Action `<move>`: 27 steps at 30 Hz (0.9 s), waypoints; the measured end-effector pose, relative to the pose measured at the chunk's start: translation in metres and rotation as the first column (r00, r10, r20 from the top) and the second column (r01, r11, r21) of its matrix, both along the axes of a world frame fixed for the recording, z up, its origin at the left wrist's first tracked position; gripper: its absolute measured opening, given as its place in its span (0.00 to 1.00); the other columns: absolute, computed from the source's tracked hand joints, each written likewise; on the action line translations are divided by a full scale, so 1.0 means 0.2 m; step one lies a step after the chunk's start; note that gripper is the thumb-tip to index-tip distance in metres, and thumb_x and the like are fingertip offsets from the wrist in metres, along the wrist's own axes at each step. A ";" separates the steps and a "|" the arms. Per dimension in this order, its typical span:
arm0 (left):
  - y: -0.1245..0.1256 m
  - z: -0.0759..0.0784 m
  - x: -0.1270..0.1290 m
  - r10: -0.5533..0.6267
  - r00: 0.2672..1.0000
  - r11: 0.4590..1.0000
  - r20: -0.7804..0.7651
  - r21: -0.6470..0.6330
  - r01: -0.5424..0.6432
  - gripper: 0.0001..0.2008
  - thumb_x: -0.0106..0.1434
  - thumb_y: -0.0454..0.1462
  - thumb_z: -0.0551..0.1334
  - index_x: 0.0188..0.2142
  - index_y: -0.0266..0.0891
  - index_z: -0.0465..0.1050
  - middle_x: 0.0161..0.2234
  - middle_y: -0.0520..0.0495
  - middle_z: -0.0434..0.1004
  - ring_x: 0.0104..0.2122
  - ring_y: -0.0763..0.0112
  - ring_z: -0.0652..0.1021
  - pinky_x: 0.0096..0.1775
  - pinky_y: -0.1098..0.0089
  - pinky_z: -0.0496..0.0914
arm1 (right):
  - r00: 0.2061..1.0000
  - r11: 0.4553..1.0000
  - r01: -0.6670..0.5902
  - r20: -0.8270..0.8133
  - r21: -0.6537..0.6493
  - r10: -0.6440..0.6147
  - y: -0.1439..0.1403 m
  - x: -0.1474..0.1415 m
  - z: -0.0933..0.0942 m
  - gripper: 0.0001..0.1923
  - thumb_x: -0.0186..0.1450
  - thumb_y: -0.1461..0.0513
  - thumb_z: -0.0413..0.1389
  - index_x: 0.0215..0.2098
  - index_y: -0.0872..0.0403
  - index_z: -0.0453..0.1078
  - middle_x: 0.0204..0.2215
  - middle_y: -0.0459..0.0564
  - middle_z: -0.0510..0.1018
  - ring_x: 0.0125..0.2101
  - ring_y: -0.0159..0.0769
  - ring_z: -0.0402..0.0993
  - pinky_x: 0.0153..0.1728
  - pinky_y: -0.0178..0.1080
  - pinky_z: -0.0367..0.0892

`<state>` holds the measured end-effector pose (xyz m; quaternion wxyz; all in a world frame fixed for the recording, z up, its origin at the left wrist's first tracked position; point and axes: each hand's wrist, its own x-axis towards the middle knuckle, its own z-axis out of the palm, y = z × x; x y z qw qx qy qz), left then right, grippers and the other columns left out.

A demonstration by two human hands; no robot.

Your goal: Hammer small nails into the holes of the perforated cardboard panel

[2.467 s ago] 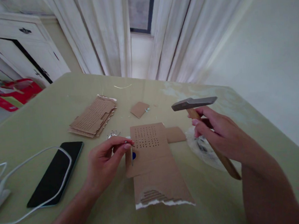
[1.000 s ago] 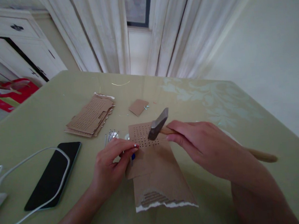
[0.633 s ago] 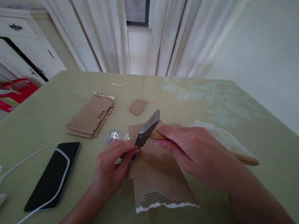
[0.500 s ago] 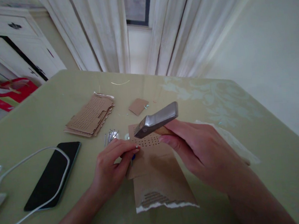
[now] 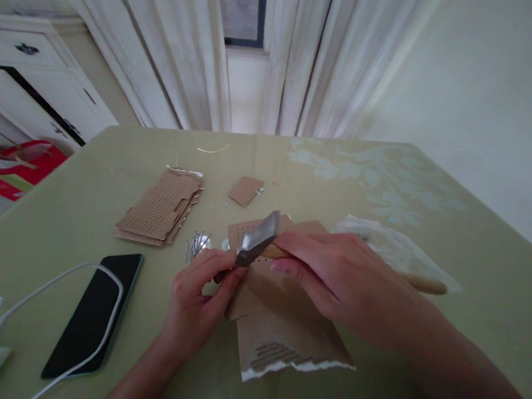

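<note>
Brown dotted cardboard (image 5: 277, 323), grey-headed hammer (image 5: 258, 240), black phone (image 5: 92, 314), pale green table (image 5: 338, 168).

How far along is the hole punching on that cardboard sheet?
Done: a stack of punched cardboard sheets lies aside. In hand: the left hand pinches something small at the brown perforated cardboard sheet; the right hand brings the steel-headed wooden hammer onto it. Left: the sheet's lower part shows no holes.

Head view, downward (close) over table (image 5: 84, 197)
</note>
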<state>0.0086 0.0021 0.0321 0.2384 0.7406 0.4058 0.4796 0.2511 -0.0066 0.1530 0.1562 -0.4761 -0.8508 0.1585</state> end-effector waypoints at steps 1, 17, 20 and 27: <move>0.00 0.00 0.00 0.003 1.000 1.000 0.002 -0.006 -0.003 0.07 0.72 0.30 0.69 0.43 0.44 0.84 0.39 0.52 0.84 0.33 0.74 0.79 0.34 0.74 0.73 | 0.999 1.000 -0.008 0.053 -0.014 0.009 0.00 0.00 0.00 0.11 0.84 0.58 0.54 0.46 0.52 0.77 0.37 0.50 0.86 0.34 0.43 0.81 0.36 0.42 0.61; -0.04 -0.01 0.00 0.020 0.995 0.983 -0.093 -0.177 -0.037 0.16 0.69 0.44 0.74 0.55 0.48 0.81 0.58 0.45 0.74 0.55 0.58 0.79 0.57 0.58 0.78 | 1.000 1.000 0.015 0.026 -0.023 -0.014 0.01 0.00 -0.04 0.12 0.84 0.58 0.53 0.48 0.52 0.78 0.38 0.50 0.87 0.36 0.46 0.82 0.37 0.43 0.62; -0.04 0.00 0.01 0.021 0.995 0.980 -0.093 -0.193 -0.038 0.16 0.69 0.44 0.75 0.53 0.47 0.81 0.58 0.45 0.74 0.54 0.59 0.79 0.54 0.60 0.79 | 0.997 1.000 0.022 -0.072 0.011 -0.021 0.02 0.01 -0.04 0.12 0.84 0.58 0.52 0.49 0.53 0.77 0.41 0.51 0.87 0.39 0.45 0.83 0.40 0.43 0.65; -0.04 0.01 0.00 0.026 0.995 0.984 -0.097 -0.173 -0.043 0.18 0.70 0.41 0.73 0.58 0.49 0.81 0.59 0.43 0.76 0.57 0.56 0.80 0.55 0.59 0.79 | 0.992 0.997 -0.025 0.118 -0.067 0.033 0.02 -0.03 -0.07 0.11 0.84 0.58 0.54 0.49 0.51 0.78 0.39 0.50 0.88 0.36 0.46 0.84 0.37 0.43 0.62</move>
